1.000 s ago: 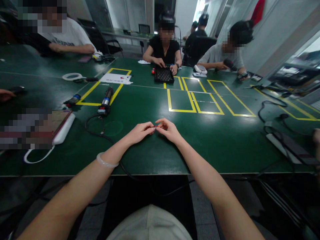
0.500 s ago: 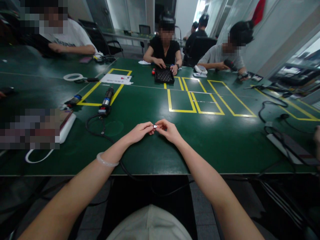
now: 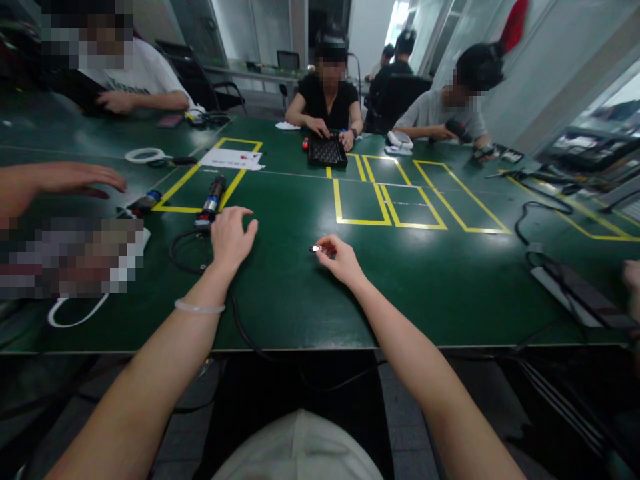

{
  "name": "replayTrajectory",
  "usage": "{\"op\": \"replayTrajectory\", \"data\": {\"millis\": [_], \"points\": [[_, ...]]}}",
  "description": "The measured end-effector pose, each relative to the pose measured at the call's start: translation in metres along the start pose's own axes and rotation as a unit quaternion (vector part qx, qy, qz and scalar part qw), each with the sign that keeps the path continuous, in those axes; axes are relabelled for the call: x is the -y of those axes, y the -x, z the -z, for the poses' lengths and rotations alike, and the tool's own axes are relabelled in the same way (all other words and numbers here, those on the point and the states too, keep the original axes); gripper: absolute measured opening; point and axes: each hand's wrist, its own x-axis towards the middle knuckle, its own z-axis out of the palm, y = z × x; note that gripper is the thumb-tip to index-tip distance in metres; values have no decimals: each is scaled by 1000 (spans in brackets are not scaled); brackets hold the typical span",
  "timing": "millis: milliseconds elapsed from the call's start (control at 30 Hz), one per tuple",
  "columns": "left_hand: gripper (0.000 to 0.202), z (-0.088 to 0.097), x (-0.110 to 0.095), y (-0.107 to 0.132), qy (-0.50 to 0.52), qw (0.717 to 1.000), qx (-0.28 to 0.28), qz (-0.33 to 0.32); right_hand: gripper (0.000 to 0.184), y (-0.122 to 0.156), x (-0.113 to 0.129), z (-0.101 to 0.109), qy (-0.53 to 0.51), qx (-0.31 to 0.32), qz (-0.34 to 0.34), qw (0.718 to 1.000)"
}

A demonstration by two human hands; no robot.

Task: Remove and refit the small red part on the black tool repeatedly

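While green worktop (image 3: 280, 313) underlies both hands, left hand (image 3: 233, 237) stands spread, empty; right hand (image 3: 340, 260) pinches. Black-and-blue cylindrical tool (image 3: 213, 197): beside left hand, contact unclear. Small red-and-white part (image 3: 315, 249): in right fingertips, inward from near edge's middle.

A shallow, black, rectangular tray (image 3: 327, 160) rests on the smooth green table (image 3: 280, 300), directly in front of a seated person in a black short-sleeved top (image 3: 315, 93). To the left of the tray lie a white printed paper sheet (image 3: 225, 158) and, farther left, a white ring-shaped object (image 3: 145, 149). To the right are a rounded white object (image 3: 399, 139) and, farther right, an elongated rectangle of yellow tape (image 3: 487, 231).
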Motion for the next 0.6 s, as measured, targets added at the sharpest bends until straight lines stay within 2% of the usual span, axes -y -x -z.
{"op": "replayTrajectory", "data": {"millis": [67,133,267,367,600], "points": [[46,9,23,-7,-59,996,-43,58,14,0,-1,-1,-3,3,9,1000],[58,15,44,-12,-101,987,-46,115,15,0,-3,-2,1,4,12,1000],[60,18,76,-22,-139,968,44,206,16,0,-3,-2,18,12,2,1000],[54,17,85,-27,-139,963,68,222,16,0,-1,-1,27,18,-5,999],[58,19,81,-25,-104,964,56,238,16,1,0,-2,15,26,-9,1000]]}}
